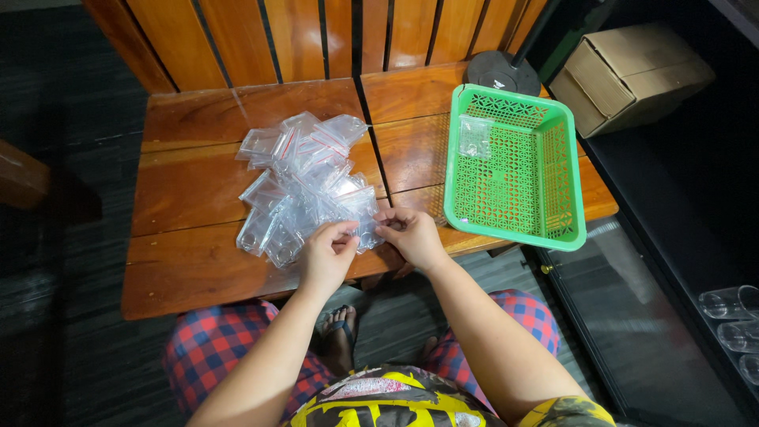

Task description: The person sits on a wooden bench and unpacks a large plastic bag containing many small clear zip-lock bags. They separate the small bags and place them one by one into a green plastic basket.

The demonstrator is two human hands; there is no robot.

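A heap of several small clear zip bags [304, 178] with red seal strips lies on the wooden bench [190, 190]. My left hand [326, 257] and my right hand [411, 236] meet at the heap's near edge, both pinching one small clear bag [366, 231] between thumb and fingers. To the right, a green plastic basket [557, 170] rests on the bench, its near corner past the edge. One clear bag [475, 136] lies inside the basket at its far left.
A round black lamp base [503, 73] stands behind the basket. A cardboard box [632, 73] sits on a dark shelf at the right. Clear cups [731, 304] lie at the lower right. Wooden slats back the bench.
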